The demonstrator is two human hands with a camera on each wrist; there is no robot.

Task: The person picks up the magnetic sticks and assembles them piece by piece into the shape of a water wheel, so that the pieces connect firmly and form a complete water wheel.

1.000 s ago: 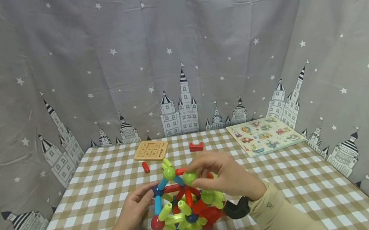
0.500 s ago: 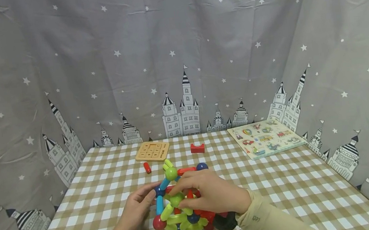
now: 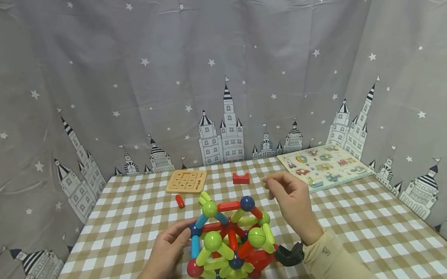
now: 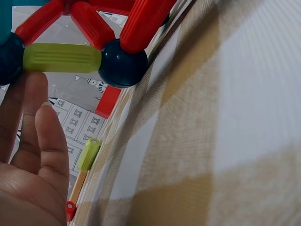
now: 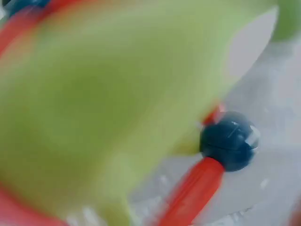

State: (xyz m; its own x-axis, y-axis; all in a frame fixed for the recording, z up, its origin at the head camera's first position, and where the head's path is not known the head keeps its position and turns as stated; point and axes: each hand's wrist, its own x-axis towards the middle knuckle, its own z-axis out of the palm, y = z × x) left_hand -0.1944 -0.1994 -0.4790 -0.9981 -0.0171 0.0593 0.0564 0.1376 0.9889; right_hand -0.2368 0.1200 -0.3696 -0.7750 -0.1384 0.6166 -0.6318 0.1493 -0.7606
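A frame of magnetic sticks and balls point(image 3: 233, 241), in red, blue and light green, stands on the table in the head view. My left hand point(image 3: 168, 253) holds it at its left side, with thumb and forefinger at a dark blue ball point(image 3: 195, 229). In the left wrist view, fingers point(image 4: 51, 136) stretch up to the frame beside a green stick point(image 4: 62, 58). A green ball point(image 3: 212, 240) sits atop two green sticks at the front. Right of the frame, my right hand point(image 3: 293, 202) is raised with loosely bent fingers and nothing in them. Frame parts fill the right wrist view, blurred.
Behind the frame lie a red stick point(image 3: 179, 201), a wooden number puzzle point(image 3: 187, 181) and a red notched block point(image 3: 241, 178). A picture puzzle board point(image 3: 324, 167) is at the back right. A grey curtain point(image 3: 216, 67) hangs behind the checked tablecloth point(image 3: 107, 242).
My right hand brought the green ball down onto the two front green sticks, let it go and moved away up and right. My left hand stayed at the frame's left side.
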